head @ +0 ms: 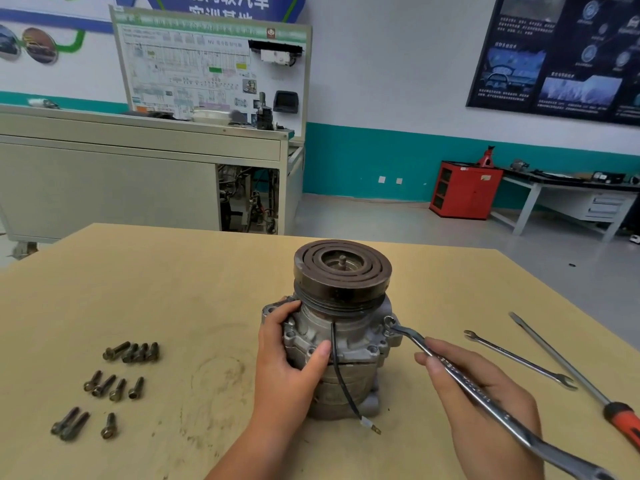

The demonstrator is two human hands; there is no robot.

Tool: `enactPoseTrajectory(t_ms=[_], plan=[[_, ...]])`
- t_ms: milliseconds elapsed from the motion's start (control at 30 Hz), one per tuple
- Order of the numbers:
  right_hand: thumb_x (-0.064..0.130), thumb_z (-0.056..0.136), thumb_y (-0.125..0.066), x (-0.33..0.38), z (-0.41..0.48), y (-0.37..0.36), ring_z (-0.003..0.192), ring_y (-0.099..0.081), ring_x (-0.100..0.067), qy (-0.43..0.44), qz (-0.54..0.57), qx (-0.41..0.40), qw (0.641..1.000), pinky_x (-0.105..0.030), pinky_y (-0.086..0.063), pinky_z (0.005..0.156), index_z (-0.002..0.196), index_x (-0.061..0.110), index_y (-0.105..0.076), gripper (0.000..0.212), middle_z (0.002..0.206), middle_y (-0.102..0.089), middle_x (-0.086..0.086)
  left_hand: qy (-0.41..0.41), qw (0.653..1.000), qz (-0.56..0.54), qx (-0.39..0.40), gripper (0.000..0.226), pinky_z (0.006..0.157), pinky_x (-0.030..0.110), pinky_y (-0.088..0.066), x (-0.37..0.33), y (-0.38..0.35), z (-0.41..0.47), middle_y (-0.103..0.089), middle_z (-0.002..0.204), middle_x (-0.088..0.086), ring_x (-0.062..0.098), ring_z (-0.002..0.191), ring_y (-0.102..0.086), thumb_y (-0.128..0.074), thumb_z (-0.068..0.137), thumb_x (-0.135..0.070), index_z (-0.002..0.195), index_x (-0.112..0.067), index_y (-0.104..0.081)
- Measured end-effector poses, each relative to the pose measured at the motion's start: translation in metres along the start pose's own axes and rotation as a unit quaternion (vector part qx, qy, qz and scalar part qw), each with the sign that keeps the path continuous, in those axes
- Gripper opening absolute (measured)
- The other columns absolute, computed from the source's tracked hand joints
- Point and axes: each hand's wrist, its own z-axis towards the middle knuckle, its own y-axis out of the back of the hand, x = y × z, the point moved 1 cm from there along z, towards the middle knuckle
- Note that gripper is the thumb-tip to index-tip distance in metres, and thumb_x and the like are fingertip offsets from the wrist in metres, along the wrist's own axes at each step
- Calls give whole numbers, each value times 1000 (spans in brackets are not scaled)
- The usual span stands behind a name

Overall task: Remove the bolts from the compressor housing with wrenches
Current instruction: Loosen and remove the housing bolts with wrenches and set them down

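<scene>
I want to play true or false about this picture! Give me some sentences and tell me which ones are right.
1. The left hand holds the compressor. True.
2. The right hand holds a hammer. False: it holds a wrench.
3. Some loose bolts lie on the table, left of the compressor. True.
4. The compressor lies on its side. False: it stands upright, pulley on top.
5. A second wrench lies on the table. True.

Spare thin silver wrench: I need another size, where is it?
Head view: the spare thin silver wrench lies on the tan table, right side, between the right hand and the red-handled screwdriver.
</scene>
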Motion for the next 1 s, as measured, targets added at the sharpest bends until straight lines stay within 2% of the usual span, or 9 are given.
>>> enactPoseTrajectory(t_ms=[200, 267, 367, 433, 500, 600, 733, 867, 1000], plan=[[35, 81, -68, 4, -4, -1, 66, -63, 4, 29, -22, 2, 999, -7, -45, 57, 82, 41, -72, 7, 72, -73, 13, 0, 1000, 4, -5, 53, 92, 22, -44, 0, -1, 0, -55, 121, -5, 9, 111, -56, -57, 63, -53, 114, -42, -46], [23, 88, -58, 3, 2, -1, 58, -59, 3, 14, -3, 14, 1000, -8, -43, 51, 76, 29, -75, 22, 69, -73, 6, -4, 1000, 10, -9, 52, 91, 20, -44, 1, -2, 0, -55, 120, -5, 9, 110, -56, -56, 63, -53, 113, -43, -45], [-2, 92, -45, 0, 32, 7, 48, -51, -6, -84, 104, 44, 990, -16, -34, 37, 61, 8, -72, 42, 59, -67, -12, -9, 1000, 13, -12, 51, 91, 20, -43, 2, -3, 0, -55, 120, -6, 9, 110, -55, -56, 64, -52, 113, -44, -44], [2, 90, -40, -11, 63, 12, 43, -48, -10, -198, 176, 73, 962, -14, -28, 33, 57, 5, -67, 43, 50, -60, -12, -11, 1000, 12, -12, 51, 91, 20, -43, 3, -2, 0, -55, 120, -7, 9, 110, -55, -56, 64, -52, 113, -44, -45], [9, 85, -42, -22, 93, 12, 39, -44, -9, -307, 204, 121, 922, -12, -25, 31, 64, 5, -59, 28, 47, -54, -8, -12, 1000, 9, -11, 51, 90, 14, -42, 3, -2, 0, -55, 120, -8, 6, 110, -55, -56, 65, -51, 114, -44, -45], [17, 73, -48, -31, 124, 0, 38, -43, -7, -374, 197, 224, 878, -12, -23, 30, 62, 9, -58, 17, 45, -48, -4, -14, 1000, 5, -11, 51, 88, 8, -40, 3, -2, 1, -54, 120, -11, 3, 110, -54, -57, 65, -51, 114, -43, -46], [31, 78, -50, -40, 131, -11, 40, -38, -8, -362, 245, 251, 864, -14, -24, 35, 54, 12, -63, 34, 43, -43, -1, -16, 1000, 0, -9, 50, 87, 7, -40, 3, -2, 1, -54, 120, -11, 1, 110, -54, -57, 66, -51, 114, -43, -45], [49, 79, -48, -39, 103, 7, 48, -49, -8, -301, 381, 149, 861, -16, -32, 36, 63, 15, -72, 45, 55, -55, 1, -14, 1000, -3, -10, 51, 86, 5, -39, 4, -2, 1, -53, 120, -12, -1, 109, -54, -57, 65, -51, 114, -43, -45], [28, 79, -50, -27, 56, 28, 66, -66, -9, -185, 309, 101, 927, -14, -47, 49, 83, 15, -78, 31, 81, -73, -7, -11, 1000, -5, -10, 51, 85, 4, -39, 5, -2, 1, -53, 121, -12, -1, 109, -54, -57, 64, -52, 113, -44, -46]])
